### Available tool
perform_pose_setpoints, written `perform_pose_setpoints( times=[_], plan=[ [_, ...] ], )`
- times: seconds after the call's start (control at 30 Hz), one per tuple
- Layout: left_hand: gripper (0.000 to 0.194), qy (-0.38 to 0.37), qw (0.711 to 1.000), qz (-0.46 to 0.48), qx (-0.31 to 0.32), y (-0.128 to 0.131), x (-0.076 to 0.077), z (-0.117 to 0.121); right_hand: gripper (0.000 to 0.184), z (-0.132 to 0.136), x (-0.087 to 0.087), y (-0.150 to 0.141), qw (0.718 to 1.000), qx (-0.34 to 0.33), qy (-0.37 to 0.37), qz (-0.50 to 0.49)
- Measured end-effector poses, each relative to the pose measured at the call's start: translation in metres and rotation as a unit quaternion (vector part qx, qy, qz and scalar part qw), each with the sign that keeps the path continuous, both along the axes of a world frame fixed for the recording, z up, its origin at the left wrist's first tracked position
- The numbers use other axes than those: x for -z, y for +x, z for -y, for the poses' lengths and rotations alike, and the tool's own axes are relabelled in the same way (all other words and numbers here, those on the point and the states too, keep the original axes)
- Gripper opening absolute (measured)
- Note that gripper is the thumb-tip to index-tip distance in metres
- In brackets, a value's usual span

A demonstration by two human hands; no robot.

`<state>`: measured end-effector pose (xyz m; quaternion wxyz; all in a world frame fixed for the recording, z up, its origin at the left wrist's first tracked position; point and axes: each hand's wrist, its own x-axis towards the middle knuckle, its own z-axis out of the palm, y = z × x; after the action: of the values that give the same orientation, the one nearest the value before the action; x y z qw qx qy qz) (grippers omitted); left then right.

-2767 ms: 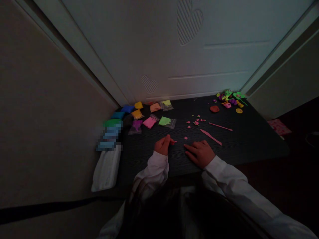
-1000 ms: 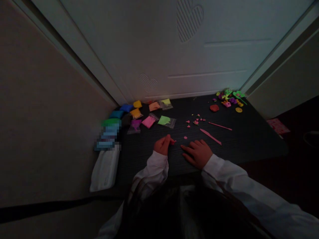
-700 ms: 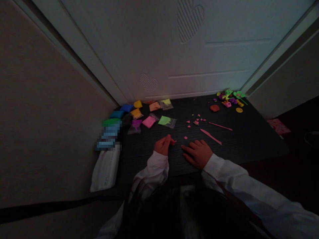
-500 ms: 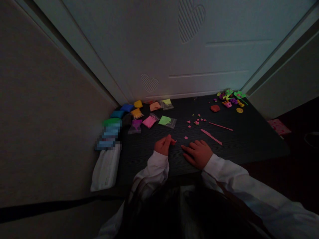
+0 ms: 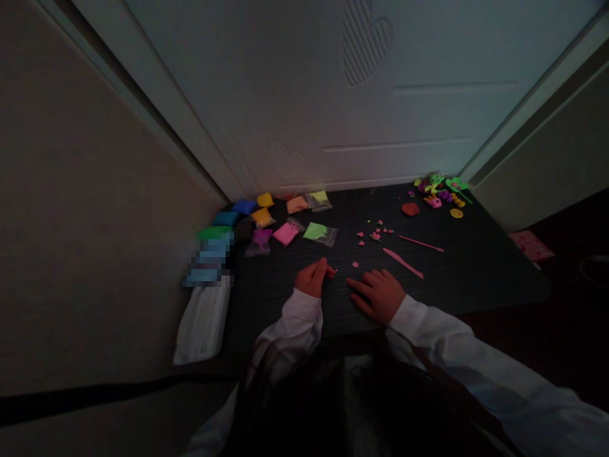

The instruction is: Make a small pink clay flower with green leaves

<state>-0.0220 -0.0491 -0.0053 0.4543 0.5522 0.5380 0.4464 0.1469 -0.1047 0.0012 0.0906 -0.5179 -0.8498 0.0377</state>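
Observation:
My left hand (image 5: pixel 311 278) is closed in a pinch, with a tiny bit of pink clay (image 5: pixel 335 271) showing at its fingertips. Fingers spread, my right hand (image 5: pixel 379 296) lies on the dark table with nothing visible in it. A small flat pink clay piece (image 5: pixel 355 264) rests just beyond its index finger. Further back are several little pink and green clay shapes (image 5: pixel 375 235). To their right lie a pink modelling knife (image 5: pixel 403 263) and a thin pink modelling stick (image 5: pixel 421 243).
Bags of coloured clay, among them pink (image 5: pixel 286 233) and light green (image 5: pixel 315 231), line the table's (image 5: pixel 276 304) left and back. A white packet (image 5: pixel 203 320) sits at the left edge. Back right are a red lump (image 5: pixel 410 209) and bright clay figures (image 5: pixel 434 185). A white panel (image 5: pixel 304 95) rises behind.
The view has shifted very slightly. Both hands and the clay pieces stay in practically the same places.

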Motion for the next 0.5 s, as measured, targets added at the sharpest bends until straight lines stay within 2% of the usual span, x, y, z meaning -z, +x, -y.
perform_pose_setpoints(
  times=[0.3,0.4,0.5],
  plan=[
    [0.038,0.001,1.0,0.01,0.006,0.0,0.002,0.0,0.04,-0.001,0.004,0.005,0.999,0.016,0.009,-0.049],
    [0.035,0.013,1.0,-0.002,0.018,-0.001,0.002,-0.001,0.034,-0.005,0.007,0.008,0.991,0.027,0.0,-0.132],
    [0.028,0.037,0.998,-0.03,0.038,-0.001,0.003,-0.001,0.024,-0.013,0.01,0.008,0.965,0.071,0.0,-0.251]
  ],
)
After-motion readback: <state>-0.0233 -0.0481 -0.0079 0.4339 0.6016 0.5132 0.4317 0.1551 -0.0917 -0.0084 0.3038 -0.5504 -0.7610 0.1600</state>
